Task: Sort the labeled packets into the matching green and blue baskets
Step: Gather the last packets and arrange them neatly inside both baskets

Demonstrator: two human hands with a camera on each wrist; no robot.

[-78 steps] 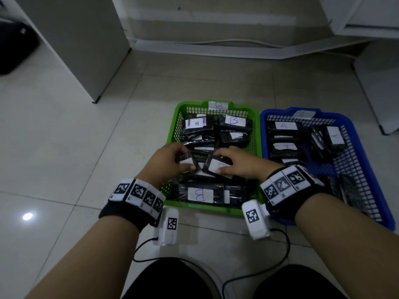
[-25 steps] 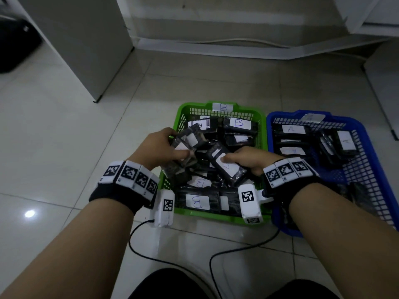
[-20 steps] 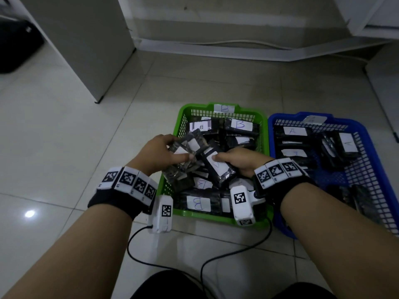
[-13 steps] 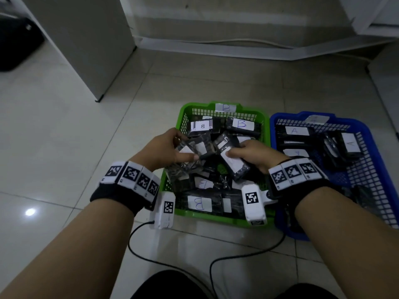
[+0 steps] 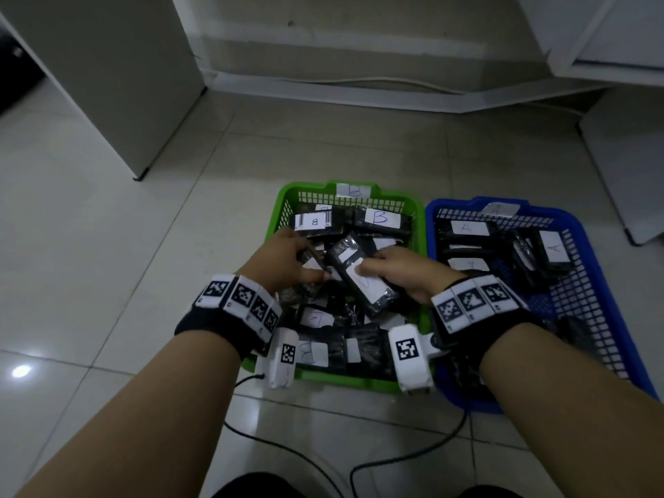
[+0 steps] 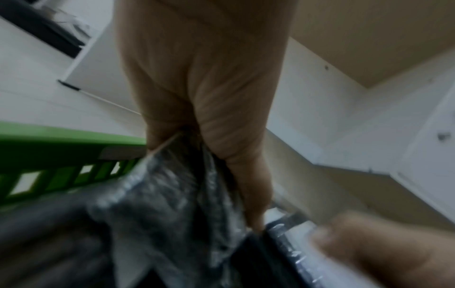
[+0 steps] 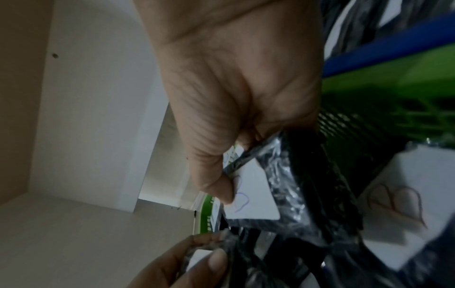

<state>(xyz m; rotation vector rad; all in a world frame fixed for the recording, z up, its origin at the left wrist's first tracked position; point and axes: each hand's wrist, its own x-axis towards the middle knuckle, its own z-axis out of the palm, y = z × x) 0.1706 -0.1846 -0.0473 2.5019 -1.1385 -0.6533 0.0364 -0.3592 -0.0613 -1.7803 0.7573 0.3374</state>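
Right hand [image 5: 406, 273] fingers [image 7: 216, 187] pinch a black plastic-wrapped packet with a white paper label [image 5: 363, 282], raised over the green plastic mesh basket [image 5: 418, 224]. Left hand [image 5: 278, 264] fingers curl around another black wrapped packet [image 6: 172, 194]. Two baskets: green, plus blue plastic mesh basket [image 5: 603, 282] just beside it. White tiled floor [image 5: 107, 264].

Both forearms reach forward and down, wrists close together, each banded with a black strap. The left hand [image 5: 284, 262] has its fingers curled, pinching a clear-wrapped packet [image 5: 309, 278]. The right hand [image 5: 402, 271], thumb pressed down, grips a labelled black packet [image 5: 363, 282].
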